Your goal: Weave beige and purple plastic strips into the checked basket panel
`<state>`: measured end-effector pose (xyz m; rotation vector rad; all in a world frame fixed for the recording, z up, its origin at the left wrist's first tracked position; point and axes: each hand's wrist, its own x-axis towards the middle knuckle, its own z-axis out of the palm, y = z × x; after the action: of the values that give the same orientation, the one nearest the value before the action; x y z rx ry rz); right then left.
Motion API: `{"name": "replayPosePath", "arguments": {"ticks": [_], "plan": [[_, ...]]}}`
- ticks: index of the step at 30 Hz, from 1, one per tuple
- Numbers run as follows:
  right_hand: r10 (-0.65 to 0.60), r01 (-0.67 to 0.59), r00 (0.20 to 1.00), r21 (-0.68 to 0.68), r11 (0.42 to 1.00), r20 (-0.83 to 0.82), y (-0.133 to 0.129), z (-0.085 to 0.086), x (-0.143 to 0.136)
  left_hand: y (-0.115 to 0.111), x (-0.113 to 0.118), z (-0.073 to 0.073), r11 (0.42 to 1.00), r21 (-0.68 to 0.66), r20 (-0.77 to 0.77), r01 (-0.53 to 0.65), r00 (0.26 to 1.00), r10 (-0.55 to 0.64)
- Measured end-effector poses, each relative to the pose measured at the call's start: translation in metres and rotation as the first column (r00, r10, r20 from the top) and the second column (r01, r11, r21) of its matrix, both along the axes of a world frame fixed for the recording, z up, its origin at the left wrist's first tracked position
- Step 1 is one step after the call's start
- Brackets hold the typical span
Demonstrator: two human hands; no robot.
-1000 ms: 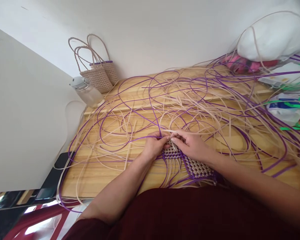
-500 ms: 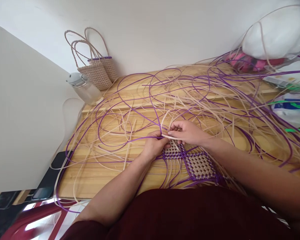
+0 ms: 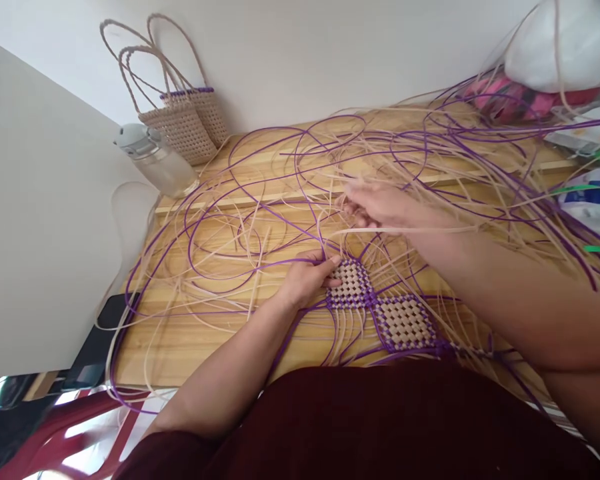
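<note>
The left hand (image 3: 305,280) pinches the left edge of the small woven square (image 3: 350,283), thumb on top. This square is on the near part of the table (image 3: 220,360), in the middle. The big woven square (image 3: 405,322) is to its right and nearer, joined at a corner. The right hand (image 3: 375,203) is up over the strips (image 3: 280,233), farther away. Its fingers are bent and blurry, so I cannot tell if they hold one. A bottle (image 3: 155,160) and two bags (image 3: 183,127) stand far left.
</note>
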<state>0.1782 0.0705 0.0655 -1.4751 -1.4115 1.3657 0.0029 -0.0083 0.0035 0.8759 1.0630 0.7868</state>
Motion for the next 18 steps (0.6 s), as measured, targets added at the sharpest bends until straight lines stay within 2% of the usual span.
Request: {"name": "replayPosePath", "arguments": {"ticks": [2,4,6,10,12,14,18], "plan": [[0.197,-0.192,0.975,-0.057,0.980,0.101,-0.018,-0.007,0.001,0.001,-0.001,0.001,1.000,-0.013,0.016,-0.004,1.000,0.004],[0.283,-0.280,0.941,-0.042,0.959,0.187,-0.031,-0.011,0.001,0.001,-0.002,0.003,1.000,-0.013,0.026,0.000,1.000,0.000],[0.228,-0.253,0.934,0.060,0.966,0.276,-0.037,-0.015,-0.001,0.001,-0.001,0.003,1.000,-0.003,0.031,0.003,1.000,-0.003],[-0.052,-0.140,0.879,0.361,0.922,0.473,-0.032,-0.027,-0.014,0.000,0.002,0.002,1.000,0.009,0.015,-0.009,1.000,0.009],[-0.109,-0.122,0.836,0.375,0.919,0.538,-0.023,-0.035,-0.021,0.000,0.002,0.001,1.000,0.017,-0.001,-0.023,1.000,0.023],[-0.102,-0.133,0.805,0.345,0.929,0.585,-0.014,-0.041,-0.025,0.001,-0.001,0.003,0.999,0.009,0.001,-0.031,1.000,0.031],[-0.069,-0.218,0.755,0.349,0.911,0.652,-0.017,-0.037,-0.013,0.004,-0.013,0.011,0.993,-0.034,0.019,0.114,0.993,-0.114]]}}
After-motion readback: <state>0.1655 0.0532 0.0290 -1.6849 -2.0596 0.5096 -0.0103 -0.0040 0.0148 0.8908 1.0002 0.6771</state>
